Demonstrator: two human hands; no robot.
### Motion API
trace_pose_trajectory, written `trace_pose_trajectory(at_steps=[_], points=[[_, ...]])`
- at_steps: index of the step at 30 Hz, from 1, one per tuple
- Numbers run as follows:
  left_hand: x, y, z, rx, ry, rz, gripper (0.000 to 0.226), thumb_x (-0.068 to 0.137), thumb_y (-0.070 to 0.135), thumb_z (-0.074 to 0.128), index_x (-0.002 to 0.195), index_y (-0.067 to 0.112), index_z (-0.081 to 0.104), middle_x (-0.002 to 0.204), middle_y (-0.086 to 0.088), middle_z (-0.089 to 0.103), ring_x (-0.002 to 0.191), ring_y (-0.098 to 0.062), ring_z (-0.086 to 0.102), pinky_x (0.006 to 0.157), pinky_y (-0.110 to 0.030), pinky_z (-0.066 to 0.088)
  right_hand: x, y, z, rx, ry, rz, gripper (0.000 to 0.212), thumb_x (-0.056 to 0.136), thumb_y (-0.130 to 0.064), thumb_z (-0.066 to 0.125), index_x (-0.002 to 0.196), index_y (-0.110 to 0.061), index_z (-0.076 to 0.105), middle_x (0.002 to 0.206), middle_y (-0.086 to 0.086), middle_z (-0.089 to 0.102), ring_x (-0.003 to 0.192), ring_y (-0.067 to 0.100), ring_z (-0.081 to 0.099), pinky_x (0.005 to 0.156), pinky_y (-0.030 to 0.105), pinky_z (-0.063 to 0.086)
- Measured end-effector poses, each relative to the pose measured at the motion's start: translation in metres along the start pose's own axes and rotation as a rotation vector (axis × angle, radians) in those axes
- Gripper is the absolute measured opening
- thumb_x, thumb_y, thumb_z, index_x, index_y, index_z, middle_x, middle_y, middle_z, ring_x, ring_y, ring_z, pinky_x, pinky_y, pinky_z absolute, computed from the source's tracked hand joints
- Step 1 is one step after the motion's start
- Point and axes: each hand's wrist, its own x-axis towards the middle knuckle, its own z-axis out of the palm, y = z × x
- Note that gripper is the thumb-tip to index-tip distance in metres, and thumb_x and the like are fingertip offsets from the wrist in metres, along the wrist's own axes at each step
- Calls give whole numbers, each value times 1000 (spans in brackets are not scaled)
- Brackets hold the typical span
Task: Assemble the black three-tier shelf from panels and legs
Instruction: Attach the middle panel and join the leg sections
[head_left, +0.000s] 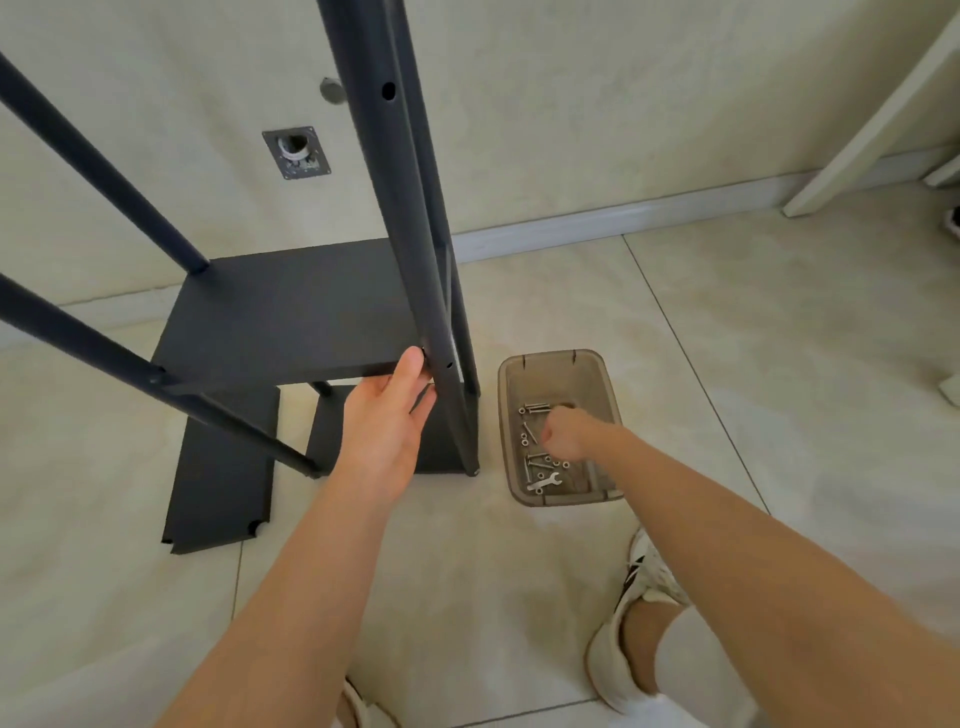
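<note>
Left hand: the thumb lies on the front edge of the panel with the fingers beneath, pinching its corner against the front leg.
Right hand: it is down in the bin over the bolts, fingers curled tight; I cannot tell whether a bolt is in them.
Shelf: four legs stand upright, the panel sits partway up them, and a spare panel lies flat on the floor to the left.
Slip risk: one hand alone carries this corner. If the pinch loosens while attention is on the bin, the panel likely drops and loses line with the hole.
Tilt risk: a sideways push on the leg could rack a frame that may not be tight yet.
Fumble risk: a bolt picked up blind may fall and roll across the tile.
</note>
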Motion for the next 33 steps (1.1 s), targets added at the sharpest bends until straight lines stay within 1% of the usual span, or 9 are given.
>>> trace_pose_trajectory(at_steps=[6, 8, 10, 14, 17, 20, 22, 28, 33], points=[[0, -1, 1, 10, -19, 30, 21, 103, 25, 55, 95, 8, 62, 107, -1, 77, 110, -8, 70, 103, -28, 48, 39, 13, 39, -84, -42, 5, 19, 98, -5, 48, 113, 1, 58, 112, 20, 65, 85, 30, 57, 71, 34, 44], [-2, -3, 1, 19, -11, 36, 26, 103, 28, 55, 107, 3, 62, 109, -1, 77, 111, -9, 69, 104, -29, 48, 48, 19, 47, -94, -42, 31, 20, 97, -4, 49, 114, 0, 58, 111, 19, 65, 83, 29, 56, 69, 34, 43], [-2, -3, 0, 25, 14, 23, 33, 101, 31, 56, 120, 4, 60, 112, 1, 76, 111, -7, 69, 105, -29, 48, 57, 25, 53, -88, -36, 54, 23, 96, -4, 49, 117, 1, 59, 113, 20, 65, 89, 31, 61, 70, 34, 44], [0, -2, -2, 37, 35, -8, 24, 100, 33, 55, 115, 16, 62, 104, 10, 77, 104, -2, 70, 101, -28, 48, 71, 29, 63, -80, -46, 51, 28, 96, -6, 50, 122, 1, 58, 121, 23, 64, 107, 38, 63, 77, 35, 47], [0, -3, -4, 14, -3, 4, 23, 96, 36, 57, 113, 21, 61, 105, 11, 77, 106, -3, 70, 100, -29, 49, 80, 27, 70, -54, -37, 49, 30, 97, -8, 48, 127, -1, 53, 121, 22, 63, 104, 37, 62, 73, 34, 45], [0, -2, -4, -15, -35, 3, 36, 78, 43, 62, 109, 24, 61, 103, 13, 77, 105, -3, 71, 104, -33, 47, 85, 26, 76, -21, -25, 44, 35, 97, -7, 49, 133, -6, 47, 119, 20, 62, 91, 33, 58, 71, 33, 42], [2, -3, -7, -32, -33, -9, 36, 75, 41, 63, 106, 23, 63, 103, 11, 78, 104, -4, 71, 108, -36, 45, 88, 25, 79, -7, -40, 48, 34, 97, -8, 50, 131, -6, 50, 120, 19, 62, 97, 34, 60, 73, 33, 44], [1, -3, -9, -66, -53, -45, 46, 79, 41, 63, 120, 21, 57, 118, 5, 74, 114, -9, 68, 107, -37, 46, 91, 23, 88, -167, -113, 24, 25, 91, -5, 57, 115, 0, 63, 119, 19, 66, 106, 33, 65, 86, 36, 54], [-1, -2, -11, -73, -63, -62, 51, 82, 40, 63, 127, 20, 56, 126, 2, 71, 118, -11, 66, 107, -36, 46, 88, 23, 88, -256, -105, 70, 30, 92, 0, 54, 121, 2, 61, 123, 18, 64, 110, 33, 63, 79, 34, 47]])
